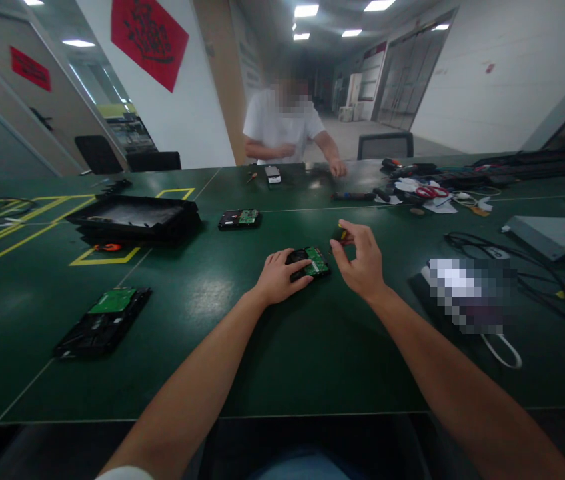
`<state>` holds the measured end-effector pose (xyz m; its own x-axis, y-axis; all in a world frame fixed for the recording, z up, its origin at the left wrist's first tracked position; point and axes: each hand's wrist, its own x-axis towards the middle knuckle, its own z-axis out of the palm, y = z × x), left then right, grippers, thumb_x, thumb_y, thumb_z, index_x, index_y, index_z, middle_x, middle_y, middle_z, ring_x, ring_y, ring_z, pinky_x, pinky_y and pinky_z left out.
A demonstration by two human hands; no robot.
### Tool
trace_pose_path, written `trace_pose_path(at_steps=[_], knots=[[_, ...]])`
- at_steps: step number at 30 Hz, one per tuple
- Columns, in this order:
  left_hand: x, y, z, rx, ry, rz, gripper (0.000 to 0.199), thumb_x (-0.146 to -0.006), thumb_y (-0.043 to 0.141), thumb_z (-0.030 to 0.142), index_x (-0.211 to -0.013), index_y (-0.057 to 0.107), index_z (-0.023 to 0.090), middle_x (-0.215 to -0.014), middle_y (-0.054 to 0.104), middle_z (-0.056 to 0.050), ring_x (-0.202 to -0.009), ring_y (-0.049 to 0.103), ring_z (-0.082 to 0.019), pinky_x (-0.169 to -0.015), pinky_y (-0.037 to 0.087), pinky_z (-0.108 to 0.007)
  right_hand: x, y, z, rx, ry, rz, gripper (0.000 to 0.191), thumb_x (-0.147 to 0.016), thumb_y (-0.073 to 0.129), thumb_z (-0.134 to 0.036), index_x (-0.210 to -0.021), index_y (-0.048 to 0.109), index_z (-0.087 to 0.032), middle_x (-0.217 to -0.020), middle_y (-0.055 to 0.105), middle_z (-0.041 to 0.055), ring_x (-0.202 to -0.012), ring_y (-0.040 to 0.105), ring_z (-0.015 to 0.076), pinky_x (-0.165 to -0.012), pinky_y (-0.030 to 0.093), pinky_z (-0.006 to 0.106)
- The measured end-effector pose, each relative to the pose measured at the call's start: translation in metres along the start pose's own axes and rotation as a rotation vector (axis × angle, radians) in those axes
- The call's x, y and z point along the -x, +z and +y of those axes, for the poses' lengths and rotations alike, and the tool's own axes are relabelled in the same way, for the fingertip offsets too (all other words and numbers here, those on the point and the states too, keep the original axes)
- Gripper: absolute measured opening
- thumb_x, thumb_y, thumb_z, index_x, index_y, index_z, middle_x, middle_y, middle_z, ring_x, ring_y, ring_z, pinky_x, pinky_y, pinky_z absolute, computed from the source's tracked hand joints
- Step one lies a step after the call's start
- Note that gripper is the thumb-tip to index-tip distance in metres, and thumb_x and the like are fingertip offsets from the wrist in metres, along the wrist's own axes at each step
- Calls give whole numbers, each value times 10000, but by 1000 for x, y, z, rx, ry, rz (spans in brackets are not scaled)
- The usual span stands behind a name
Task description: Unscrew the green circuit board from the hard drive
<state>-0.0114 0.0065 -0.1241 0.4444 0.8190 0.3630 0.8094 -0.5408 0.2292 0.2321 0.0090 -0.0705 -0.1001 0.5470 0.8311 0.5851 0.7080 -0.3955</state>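
A black hard drive with a green circuit board lies on the green table. My left hand rests on the drive's left part, fingers spread over its case and board. Just right of the drive, my right hand is raised with thumb and fingers pinched around a small black and yellow screwdriver. The tool's tip is too small to make out clearly, and it appears apart from the drive.
Two more drives lie at the left and further back. Black trays stand back left. Right are a blurred-out device, cables and a grey metal box. A person sits across the table.
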Motion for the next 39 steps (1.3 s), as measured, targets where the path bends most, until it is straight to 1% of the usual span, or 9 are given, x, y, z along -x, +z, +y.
trace_pose_path(at_steps=[3,6,10,17,21,24,30,36,39], knots=[[0,1,0,-6,2,0,518,-976,639,611,-1442,656,387,-1545,485,-126,-1423,465,-368,-1144,388,-570,-1,-1,-3,26,-15,-10,420,-1005,601,-302,-1422,554,-310,-1211,646,94,-1028,679,262,-916,626,502],[0,1,0,-7,1,5,518,-970,654,601,-1442,656,387,-1539,492,-125,-1424,466,-367,-1143,390,-568,0,3,0,-16,8,17,430,-1000,615,-314,-1420,532,-282,-1277,644,111,-1049,688,262,-916,629,487],[-1,0,0,-6,8,10,508,-974,652,595,-1431,669,375,-1537,495,-131,-1416,475,-369,-1142,391,-569,3,6,7,-58,54,44,471,-980,667,-366,-1416,504,-292,-1275,652,98,-987,703,246,-890,642,479],[0,0,1,-1,2,6,508,-969,659,598,-1431,665,386,-1539,495,-119,-1421,463,-367,-1147,383,-572,0,1,1,-7,-16,0,441,-1019,576,-319,-1458,533,-313,-1253,606,110,-1052,658,264,-914,636,502],[0,-1,1,1,-2,4,508,-972,655,597,-1433,666,384,-1541,491,-124,-1418,466,-370,-1149,379,-570,2,5,5,-64,12,32,452,-1000,630,-334,-1435,516,-293,-1323,620,115,-1064,698,262,-905,646,484],[0,0,1,-2,-1,3,511,-974,651,599,-1436,664,382,-1539,491,-129,-1418,467,-373,-1148,378,-575,2,5,7,-77,24,19,459,-994,653,-349,-1431,520,-301,-1288,657,97,-1025,718,250,-908,647,475],[0,0,0,11,3,9,507,-970,658,594,-1432,665,386,-1545,491,-116,-1427,457,-372,-1155,372,-581,0,1,1,4,-22,-9,423,-1031,570,-324,-1453,560,-317,-1254,644,105,-1127,677,274,-971,625,504],[0,0,1,16,-1,11,508,-967,658,603,-1424,674,380,-1546,494,-116,-1426,458,-368,-1150,382,-576,3,5,5,-106,56,26,442,-997,652,-359,-1417,525,-303,-1276,699,85,-1047,742,254,-936,638,479],[0,0,1,15,0,13,505,-970,654,601,-1422,677,378,-1548,493,-117,-1426,457,-375,-1154,376,-580,2,3,4,-73,32,-1,448,-1003,637,-355,-1436,529,-313,-1290,696,84,-1055,735,258,-949,633,486]])
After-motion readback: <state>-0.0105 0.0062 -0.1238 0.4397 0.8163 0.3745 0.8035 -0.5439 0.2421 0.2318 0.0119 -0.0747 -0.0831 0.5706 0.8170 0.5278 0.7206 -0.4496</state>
